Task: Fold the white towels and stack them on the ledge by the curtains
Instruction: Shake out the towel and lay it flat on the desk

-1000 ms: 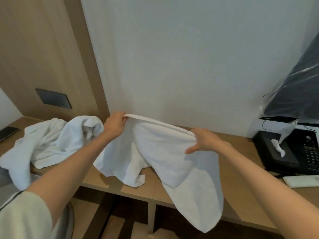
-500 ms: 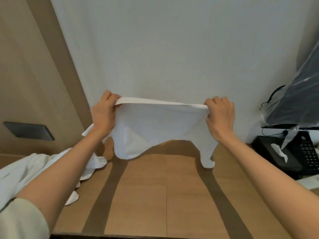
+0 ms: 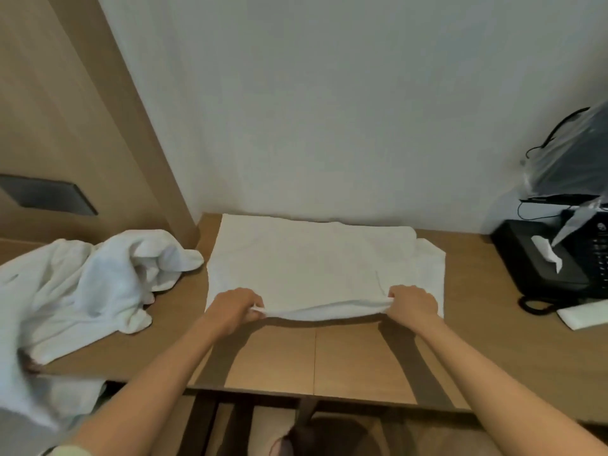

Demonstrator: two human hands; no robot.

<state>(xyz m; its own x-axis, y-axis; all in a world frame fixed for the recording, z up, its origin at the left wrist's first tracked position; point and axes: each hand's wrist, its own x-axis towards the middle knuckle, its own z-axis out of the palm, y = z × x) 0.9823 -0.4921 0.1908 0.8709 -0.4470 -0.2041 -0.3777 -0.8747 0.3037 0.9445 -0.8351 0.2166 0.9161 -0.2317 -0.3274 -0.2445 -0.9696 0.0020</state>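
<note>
The white towel (image 3: 312, 258) lies spread on the table (image 3: 362, 357) at 12 o'clock. The left hand (image 3: 235, 306) pinches its near edge at 7 o'clock, the right hand (image 3: 413, 304) at 5; crumpled towels (image 3: 82, 284) sit at 9.

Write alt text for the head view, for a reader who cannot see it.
The left hand and right hand pinch the near edge of a white towel spread flat on a wooden ledge against a pale backdrop. A crumpled pile of white towels lies to the left; a black tissue box and phone sit at the right.
</note>
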